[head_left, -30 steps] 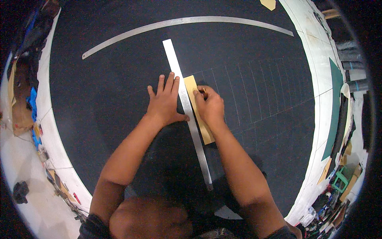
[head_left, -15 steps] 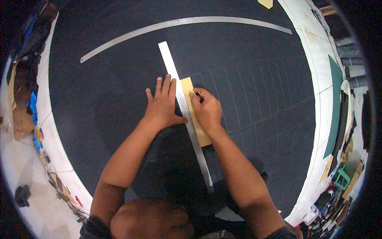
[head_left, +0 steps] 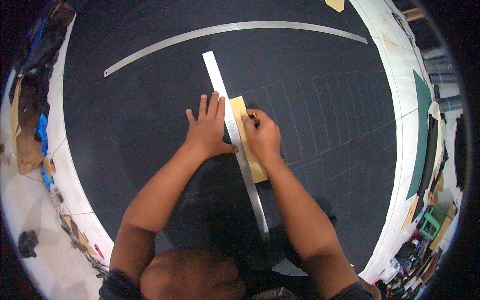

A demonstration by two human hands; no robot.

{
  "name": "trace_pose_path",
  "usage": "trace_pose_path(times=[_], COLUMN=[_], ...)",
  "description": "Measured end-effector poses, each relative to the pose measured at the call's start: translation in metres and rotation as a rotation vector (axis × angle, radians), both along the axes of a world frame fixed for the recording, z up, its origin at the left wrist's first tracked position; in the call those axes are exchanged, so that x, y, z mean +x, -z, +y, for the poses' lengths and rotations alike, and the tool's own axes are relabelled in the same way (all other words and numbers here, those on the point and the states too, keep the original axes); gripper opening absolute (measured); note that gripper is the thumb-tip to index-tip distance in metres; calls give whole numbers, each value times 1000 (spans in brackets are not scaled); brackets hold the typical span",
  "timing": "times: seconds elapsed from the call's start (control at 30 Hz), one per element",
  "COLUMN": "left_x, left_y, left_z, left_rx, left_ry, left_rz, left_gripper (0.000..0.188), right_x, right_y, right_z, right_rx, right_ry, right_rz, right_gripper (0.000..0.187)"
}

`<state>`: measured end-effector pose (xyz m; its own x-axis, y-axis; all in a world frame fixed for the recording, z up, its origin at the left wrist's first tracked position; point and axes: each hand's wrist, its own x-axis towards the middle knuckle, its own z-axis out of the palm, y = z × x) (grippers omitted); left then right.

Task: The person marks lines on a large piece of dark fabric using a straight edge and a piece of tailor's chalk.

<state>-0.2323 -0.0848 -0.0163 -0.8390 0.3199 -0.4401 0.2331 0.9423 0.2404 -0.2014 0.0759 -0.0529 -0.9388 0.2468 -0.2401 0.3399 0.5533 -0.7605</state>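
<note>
Black sheet material spreads flat before me, ruled with thin pale lines on its right half. Across its middle, slanting from upper left to lower right, lies a steel ruler. My left hand is open, fingers spread, its thumb and index finger pressing on the ruler's left side. Against the ruler's right edge sits a narrow yellow card strip. My right hand is closed in a pinch around a slim pen, mostly hidden by the fingers, and rests over the card's right edge.
A longer metal ruler lies across the far part of the sheet. Another yellow card piece is at the far edge. White surface borders the sheet. Right of it are a green panel and a cluttered heap with a green frame.
The view has shifted slightly, so everything sits a little further right. Both hands keep the same hold, and the ruler and card strip stay together under them.
</note>
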Motion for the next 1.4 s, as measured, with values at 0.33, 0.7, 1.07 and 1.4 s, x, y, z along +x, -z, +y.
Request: trace_pose_path(times=[0.33, 0.7, 1.07, 1.4], left_x=[3, 5, 6, 5], left_y=[2, 6, 7, 0], left_z=[0, 4, 1, 0], left_rx=[-68, -116, -113, -170], left_ry=[39, 60, 74, 67], left_rz=[5, 34, 48, -13], left_gripper=[145, 151, 152, 151], right_x=[173, 208, 208, 194], right_y=[-13, -2, -4, -11], right_z=[65, 63, 55, 77], right_rx=[-280, -253, -91, 196], right_ry=[114, 95, 42, 58], right_rz=[-182, -190, -188, 97], right_gripper=[26, 26, 27, 23])
